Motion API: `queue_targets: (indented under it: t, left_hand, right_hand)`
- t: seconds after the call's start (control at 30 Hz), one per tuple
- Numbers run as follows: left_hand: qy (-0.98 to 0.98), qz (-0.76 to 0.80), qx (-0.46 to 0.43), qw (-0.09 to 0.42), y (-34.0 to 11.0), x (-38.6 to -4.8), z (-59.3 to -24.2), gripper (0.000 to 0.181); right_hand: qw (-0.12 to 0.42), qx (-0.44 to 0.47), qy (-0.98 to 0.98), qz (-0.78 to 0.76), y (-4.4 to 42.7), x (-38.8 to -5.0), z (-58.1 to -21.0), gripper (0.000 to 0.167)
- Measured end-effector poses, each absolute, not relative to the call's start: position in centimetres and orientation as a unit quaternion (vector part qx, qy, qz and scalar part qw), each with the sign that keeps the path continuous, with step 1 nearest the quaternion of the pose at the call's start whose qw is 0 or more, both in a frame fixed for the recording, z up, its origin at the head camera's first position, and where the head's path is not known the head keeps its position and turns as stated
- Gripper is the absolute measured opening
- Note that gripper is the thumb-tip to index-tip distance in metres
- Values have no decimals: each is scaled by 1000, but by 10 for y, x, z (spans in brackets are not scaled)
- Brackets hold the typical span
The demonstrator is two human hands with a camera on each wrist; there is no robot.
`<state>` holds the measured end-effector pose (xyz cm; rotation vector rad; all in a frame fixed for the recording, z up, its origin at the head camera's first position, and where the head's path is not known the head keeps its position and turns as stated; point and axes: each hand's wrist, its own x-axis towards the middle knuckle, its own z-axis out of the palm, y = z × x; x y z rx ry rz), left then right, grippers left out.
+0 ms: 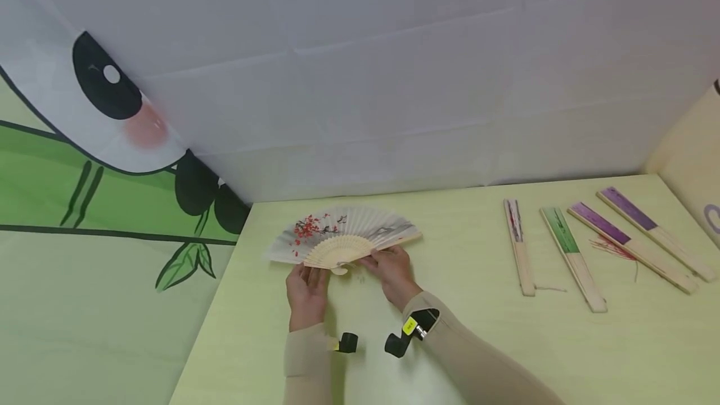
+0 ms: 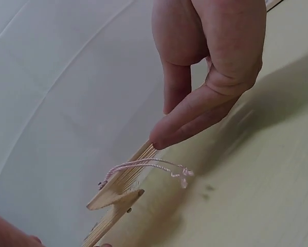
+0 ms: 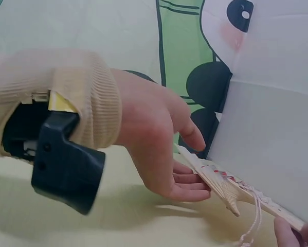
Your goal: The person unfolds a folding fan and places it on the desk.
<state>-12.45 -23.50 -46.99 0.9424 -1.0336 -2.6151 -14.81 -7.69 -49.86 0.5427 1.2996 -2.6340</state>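
A spread folding fan [image 1: 343,230], with a pale leaf, red blossoms and light wooden ribs, is held above the table by both hands. My left hand [image 1: 308,295] holds its left edge, palm up, with the fingers underneath. In the right wrist view, the left hand [image 3: 159,139] has the fan's edge between thumb and fingers. My right hand [image 1: 394,272] grips the right edge near the ribs; in the left wrist view, this hand's [image 2: 210,67] fingertips meet the wooden edge. A pale pink looped cord [image 2: 143,163] hangs from the fan's pivot end.
Several folded fans lie at the table's right: one with a dark patterned leaf [image 1: 514,220], a green one [image 1: 562,233], and two purple ones [image 1: 599,222] [image 1: 632,208]. A red tassel [image 1: 613,247] lies among them. A white cloth wall [image 1: 394,111] borders the table's back.
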Motion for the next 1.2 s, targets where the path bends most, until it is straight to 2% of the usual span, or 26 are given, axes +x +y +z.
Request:
queue_targets:
  t: [0.27, 0.5, 0.67, 0.87, 1.07, 1.2]
  left_hand:
    - [-370, -871, 314, 80, -235, -130, -474, 61]
    - [-434, -855, 273, 80, -225, -129, -471, 65]
    - [-428, -850, 294, 92, -220, -123, -465, 71]
    - [-422, -848, 302, 107, -211, -112, -466, 71]
    - [-435, -836, 290, 170, -185, -100, -462, 64]
    - [-448, -828, 281, 188, -165, -92, -459, 58]
  right_hand:
    - [122, 152, 506, -840, -64, -154, -500, 33]
    - [170, 93, 531, -825, -51, -151, -498, 46]
    - [187, 91, 539, -816, -41, -143, -495, 59]
    - [171, 98, 554, -809, -17, -126, -498, 57]
    - [139, 114, 545, -819, 13, -119, -493, 54]
    - [116, 137, 552, -814, 32, -117, -489, 55]
